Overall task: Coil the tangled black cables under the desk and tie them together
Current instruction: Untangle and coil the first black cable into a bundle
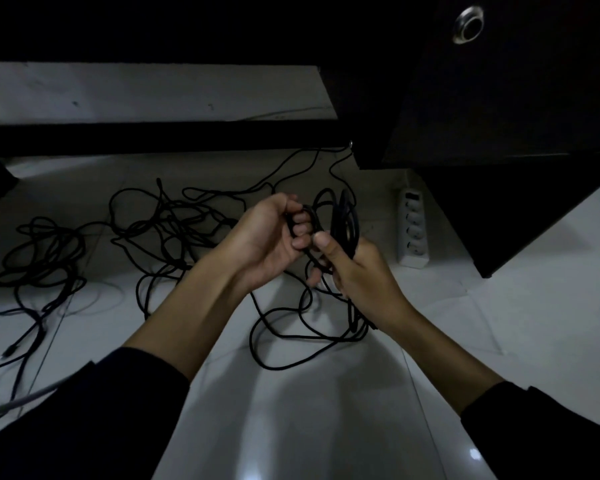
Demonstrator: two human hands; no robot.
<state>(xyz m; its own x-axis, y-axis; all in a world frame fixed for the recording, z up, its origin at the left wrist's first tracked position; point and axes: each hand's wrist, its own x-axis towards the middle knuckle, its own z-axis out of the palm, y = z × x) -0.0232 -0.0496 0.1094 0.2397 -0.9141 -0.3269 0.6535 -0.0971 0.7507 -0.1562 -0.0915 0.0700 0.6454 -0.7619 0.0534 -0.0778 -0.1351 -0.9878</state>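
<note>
A partly wound coil of black cable (344, 220) stands upright in my right hand (355, 268), whose thumb and fingers grip its lower part. My left hand (271, 233) curls its fingers round a strand of the same cable (309, 216) just left of the coil. Loose loops of this cable (291, 344) hang from both hands onto the white tiled floor below. More tangled black cables (167, 223) lie spread on the floor to the left, with a second tangle (42, 258) farther left.
A white power strip (412, 230) lies on the floor to the right of my hands. A dark desk cabinet (499, 133) with a round metal grommet (468, 25) rises at the right. A dark desk crossbar (153, 136) runs behind the cables.
</note>
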